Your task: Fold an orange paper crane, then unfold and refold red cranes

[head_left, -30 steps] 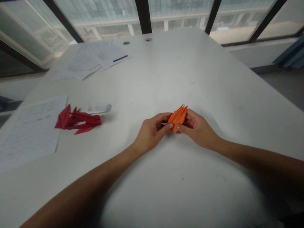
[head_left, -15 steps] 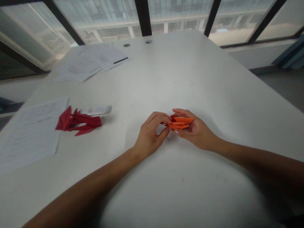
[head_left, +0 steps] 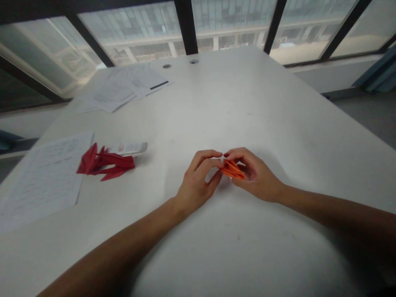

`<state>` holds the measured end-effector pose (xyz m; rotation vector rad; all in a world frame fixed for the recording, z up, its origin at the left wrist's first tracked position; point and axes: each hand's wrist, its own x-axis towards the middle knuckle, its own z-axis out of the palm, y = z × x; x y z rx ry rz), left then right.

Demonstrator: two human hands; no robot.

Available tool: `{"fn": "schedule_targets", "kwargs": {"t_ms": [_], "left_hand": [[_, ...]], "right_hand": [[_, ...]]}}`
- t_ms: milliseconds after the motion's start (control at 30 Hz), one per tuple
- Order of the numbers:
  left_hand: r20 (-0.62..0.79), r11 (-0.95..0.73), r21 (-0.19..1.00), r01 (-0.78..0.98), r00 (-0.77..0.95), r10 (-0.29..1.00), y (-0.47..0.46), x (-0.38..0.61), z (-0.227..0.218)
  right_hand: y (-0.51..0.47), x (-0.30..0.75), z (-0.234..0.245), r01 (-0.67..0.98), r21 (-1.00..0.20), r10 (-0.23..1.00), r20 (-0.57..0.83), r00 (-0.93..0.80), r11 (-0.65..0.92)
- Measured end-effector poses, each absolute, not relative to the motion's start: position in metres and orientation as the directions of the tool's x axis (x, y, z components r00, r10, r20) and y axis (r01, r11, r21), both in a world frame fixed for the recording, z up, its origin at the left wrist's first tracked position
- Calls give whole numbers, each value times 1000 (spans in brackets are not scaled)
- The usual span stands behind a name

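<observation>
**Hands at centre:** right hand (head_left: 258,177) grasping folded orange origami paper (head_left: 232,170) between thumb and fingers; left hand (head_left: 198,181) pinching its left end, over the white counter (head_left: 247,107). Far left: folded red paper (head_left: 105,162) just beside a white oblong object (head_left: 128,148) and a printed sheet (head_left: 46,169).

matt folded orange paper (head_left: 232,170), smooth matt white tabletop (head_left: 198,103).

An office-like room (printed papers (head_left: 123,88) on a white table (head_left: 235,103), tall dark-framed windows (head_left: 232,20))
</observation>
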<state>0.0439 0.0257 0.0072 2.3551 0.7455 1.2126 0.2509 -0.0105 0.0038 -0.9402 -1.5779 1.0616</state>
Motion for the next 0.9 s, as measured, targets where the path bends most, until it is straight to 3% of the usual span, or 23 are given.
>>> {"fn": "schedule_targets", "kwargs": {"t_ms": [133,233,400,500,667,900], "left_hand": [[609,-785,559,268,510,607,27,43,5],[548,-734,633,245,527,649,28,41,1],[318,-449,884,129,538,781,29,41,-4],[229,-271,963,-5,546,806,31,42,-3],[142,-71,986,-148,553,821,35,45,0],[25,9,998,-63,517,856,35,47,8]], "right_hand": [[-11,251,2,13,-976,961,213,-178,219],[-11,251,0,-41,-984,970,179,-166,175],[-10,251,-2,-60,-991,978,130,-162,122],[-9,252,-1,-52,-995,983,91,-159,83],[-4,255,-3,-11,-999,986,50,-156,49],[0,256,2,44,-998,991,37,-128,43]]}}
